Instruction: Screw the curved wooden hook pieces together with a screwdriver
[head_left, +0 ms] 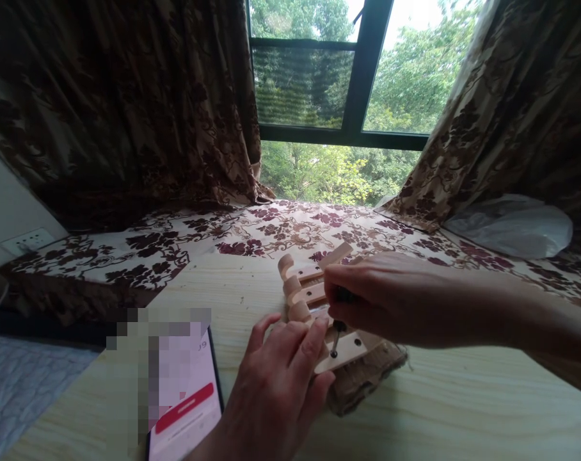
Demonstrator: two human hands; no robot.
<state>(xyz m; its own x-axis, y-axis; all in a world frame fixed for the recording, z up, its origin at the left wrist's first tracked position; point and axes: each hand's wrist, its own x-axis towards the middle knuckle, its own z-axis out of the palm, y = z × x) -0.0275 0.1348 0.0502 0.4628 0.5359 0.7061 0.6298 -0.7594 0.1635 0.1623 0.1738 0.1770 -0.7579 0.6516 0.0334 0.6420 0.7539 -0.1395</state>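
A screwdriver (pixel 339 328) with a dark handle is gripped in my right hand (pixel 372 291). Its thin shaft points down at a dark screw or screw hole in the nearest pale wooden slat (pixel 349 351). My left hand (pixel 285 371) presses its fingers around the left side of the wooden assembly and steadies it. Several rounded wooden pieces (pixel 299 311) line the assembly's left edge, and more slats with dark holes lie behind. Underneath is a worn piece of brown cardboard (pixel 370 379). My right hand hides part of the assembly and most of the handle.
To the left of my left hand lies a phone (pixel 189 397) with a lit, partly blurred screen. The pale wooden table (pixel 482 397) meets a floral-covered window ledge (pixel 300 224). A clear plastic bag (pixel 511 225) rests at the right, by the curtain (pixel 521 115).
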